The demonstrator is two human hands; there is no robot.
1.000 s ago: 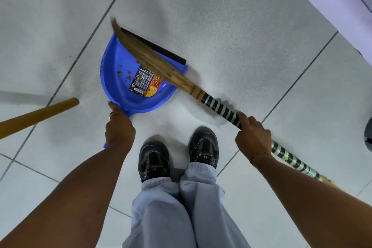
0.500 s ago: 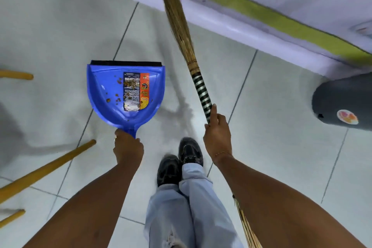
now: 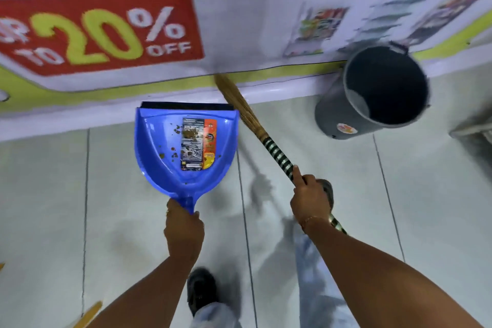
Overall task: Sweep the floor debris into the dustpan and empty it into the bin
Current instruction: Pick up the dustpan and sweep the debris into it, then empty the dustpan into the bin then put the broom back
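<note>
Carrying swept brown debris in a blue plastic dustpan, left hand closed around its handle, right hand closed on a striped straw broom, emptying remains, grey round bin at two o'clock.

Both arms reach forward, left hand and right hand fisted

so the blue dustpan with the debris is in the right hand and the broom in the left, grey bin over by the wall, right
Not quite: the hands are swapped. The head view shows the left hand holding the blue dustpan and the right hand holding the broom. The grey bin does stand by the wall.
</note>
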